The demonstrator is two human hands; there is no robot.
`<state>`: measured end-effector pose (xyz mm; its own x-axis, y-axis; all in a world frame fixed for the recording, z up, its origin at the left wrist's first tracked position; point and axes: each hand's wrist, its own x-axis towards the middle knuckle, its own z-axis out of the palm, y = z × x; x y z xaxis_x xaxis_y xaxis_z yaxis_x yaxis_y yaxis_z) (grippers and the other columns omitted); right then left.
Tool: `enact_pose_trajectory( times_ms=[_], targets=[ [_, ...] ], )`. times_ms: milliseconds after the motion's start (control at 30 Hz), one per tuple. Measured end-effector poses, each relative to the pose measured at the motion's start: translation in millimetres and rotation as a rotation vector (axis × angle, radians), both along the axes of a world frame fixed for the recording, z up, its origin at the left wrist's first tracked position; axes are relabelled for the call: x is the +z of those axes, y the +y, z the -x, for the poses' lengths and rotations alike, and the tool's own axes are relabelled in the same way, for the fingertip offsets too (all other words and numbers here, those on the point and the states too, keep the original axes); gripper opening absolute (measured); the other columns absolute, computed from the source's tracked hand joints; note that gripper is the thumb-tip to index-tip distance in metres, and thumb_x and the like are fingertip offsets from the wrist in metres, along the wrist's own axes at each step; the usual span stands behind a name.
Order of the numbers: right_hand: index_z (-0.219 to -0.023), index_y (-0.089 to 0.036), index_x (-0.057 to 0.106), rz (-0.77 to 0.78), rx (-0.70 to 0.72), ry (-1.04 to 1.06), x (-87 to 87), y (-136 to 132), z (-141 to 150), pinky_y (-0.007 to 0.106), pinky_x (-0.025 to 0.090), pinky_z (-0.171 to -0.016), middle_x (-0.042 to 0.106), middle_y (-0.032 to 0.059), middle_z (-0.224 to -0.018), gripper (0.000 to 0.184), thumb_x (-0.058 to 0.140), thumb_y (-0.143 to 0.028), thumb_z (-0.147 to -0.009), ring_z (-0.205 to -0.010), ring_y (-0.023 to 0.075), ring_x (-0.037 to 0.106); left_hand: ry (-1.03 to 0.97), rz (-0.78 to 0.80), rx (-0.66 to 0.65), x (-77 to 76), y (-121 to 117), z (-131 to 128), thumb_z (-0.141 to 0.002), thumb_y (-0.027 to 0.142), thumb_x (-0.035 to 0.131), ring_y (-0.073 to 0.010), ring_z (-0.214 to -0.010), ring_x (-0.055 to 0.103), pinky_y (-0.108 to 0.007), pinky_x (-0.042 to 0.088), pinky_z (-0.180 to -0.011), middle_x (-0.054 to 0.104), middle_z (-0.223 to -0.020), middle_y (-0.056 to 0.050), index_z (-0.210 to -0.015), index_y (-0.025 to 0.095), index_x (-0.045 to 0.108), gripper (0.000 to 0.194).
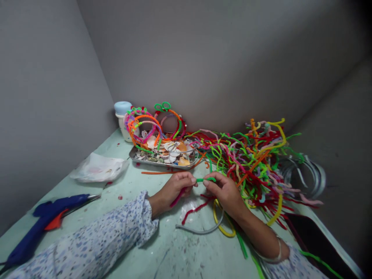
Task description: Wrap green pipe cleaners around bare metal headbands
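Note:
My left hand point(176, 187) is closed in a pinch on one end of a green pipe cleaner point(207, 179), and a pink pipe cleaner point(177, 199) also runs out below its fingers. My right hand point(223, 191) is closed on the other end of the green piece, fingers curled. Both hands meet over the pale green table point(151, 248), just in front of a metal tray point(162, 162). Under my right wrist lie a yellow-wrapped headband point(221, 226) and a bare grey headband point(197, 231). A red pipe cleaner point(194, 211) lies between them.
A big tangle of coloured pipe cleaners point(252, 159) fills the right. Wrapped headbands point(151, 124) stand behind the tray of shells, by a white bottle point(122, 116). A blue glue gun point(43, 221) and a plastic bag point(97, 167) lie left. Bare headbands point(308, 174) sit far right.

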<state>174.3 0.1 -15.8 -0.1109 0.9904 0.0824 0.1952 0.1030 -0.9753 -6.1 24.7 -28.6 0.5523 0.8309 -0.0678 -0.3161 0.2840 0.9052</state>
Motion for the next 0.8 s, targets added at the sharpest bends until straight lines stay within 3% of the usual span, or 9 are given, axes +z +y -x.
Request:
enact_pose_trajectory(
  times_ms=[333, 567, 700, 800],
  targets=[
    [-0.07, -0.017, 0.057, 0.207, 0.075, 0.266, -3.9, 2.6, -2.0, 0.022, 0.029, -0.048, 0.05, -0.0054, -0.053, 0.02, 0.067, -0.033, -0.075, -0.049, 0.0083, 0.04, 0.04, -0.016, -0.012, 2.3, -1.9, -0.4, -0.078, 0.026, 0.063, -0.0065, -0.045, 0.029, -0.023, 0.019, -0.046, 0.039, -0.05, 0.006, -0.07, 0.015, 0.057, 0.015],
    [-0.07, -0.017, 0.057, 0.257, 0.058, 0.323, -6.3, 4.0, -2.7, 0.021, 0.033, -0.046, 0.051, -0.0043, -0.056, 0.02, 0.071, -0.032, -0.071, -0.048, 0.0087, 0.044, 0.056, -0.001, -0.007, 4.6, -3.4, -0.4, -0.075, 0.028, 0.066, -0.0064, -0.046, 0.031, -0.023, 0.02, -0.046, 0.041, -0.052, 0.005, -0.067, 0.015, 0.056, 0.018],
    [-0.077, -0.017, 0.058, 0.217, 0.025, 0.271, -3.9, 2.2, 2.1, 0.021, 0.037, -0.045, 0.051, -0.005, -0.056, 0.026, 0.07, -0.04, -0.073, -0.047, 0.0085, 0.045, -0.009, 0.024, 0.013, 1.9, -0.8, -0.2, -0.078, 0.025, 0.063, -0.0059, -0.045, 0.026, -0.022, 0.019, -0.045, 0.036, -0.05, 0.007, -0.069, 0.015, 0.055, 0.016],
    [-0.084, -0.018, 0.059, 0.083, -0.063, 0.158, -6.3, 1.3, 6.4, 0.024, 0.045, -0.051, 0.056, -0.0031, -0.064, 0.029, 0.07, -0.042, -0.074, -0.054, 0.0109, 0.051, -0.066, 0.067, 0.053, 0.2, 1.7, 0.2, -0.078, 0.024, 0.063, -0.0056, -0.044, 0.025, -0.021, 0.019, -0.044, 0.036, -0.05, 0.007, -0.069, 0.015, 0.053, 0.016]
  ],
)
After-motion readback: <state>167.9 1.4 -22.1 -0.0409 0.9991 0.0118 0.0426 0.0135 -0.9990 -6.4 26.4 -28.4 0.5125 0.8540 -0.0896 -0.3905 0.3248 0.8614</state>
